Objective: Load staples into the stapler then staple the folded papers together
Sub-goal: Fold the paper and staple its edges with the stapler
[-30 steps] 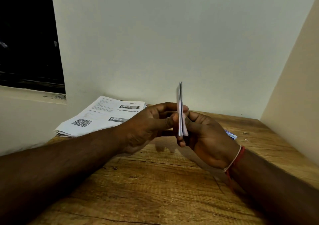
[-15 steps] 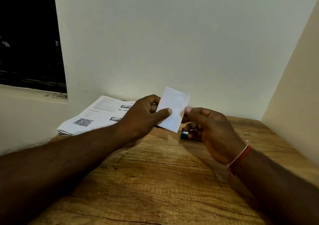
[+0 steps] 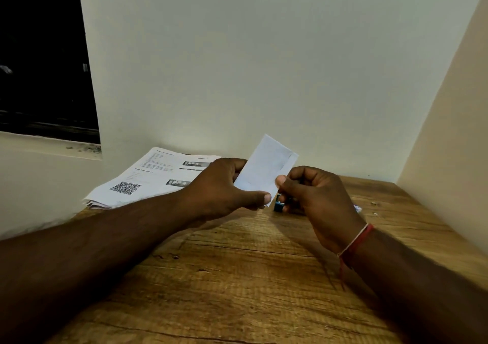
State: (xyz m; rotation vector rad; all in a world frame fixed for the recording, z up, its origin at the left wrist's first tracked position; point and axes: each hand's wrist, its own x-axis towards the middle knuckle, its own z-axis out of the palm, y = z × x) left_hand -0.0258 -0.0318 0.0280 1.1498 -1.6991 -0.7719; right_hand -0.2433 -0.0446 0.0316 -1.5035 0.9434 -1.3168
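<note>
A small white folded paper (image 3: pixel 266 168) is held up above the wooden table (image 3: pixel 237 277), its flat face turned toward me. My left hand (image 3: pixel 224 188) pinches its lower left corner between thumb and fingers. My right hand (image 3: pixel 314 196) pinches the paper's right edge with thumb and forefinger. Just below the paper a small dark blue stapler (image 3: pixel 278 206) sits on the table, mostly hidden behind my right hand's fingers.
A stack of printed sheets (image 3: pixel 148 180) with a QR code lies at the table's back left against the wall. A small bluish scrap (image 3: pixel 357 208) pokes out behind my right hand. Walls close the back and right; a dark window is at the left.
The folded paper turned from edge-on to face-on and tilted a little further. Both hands moved slightly apart and lowered, revealing the stapler on the table.
</note>
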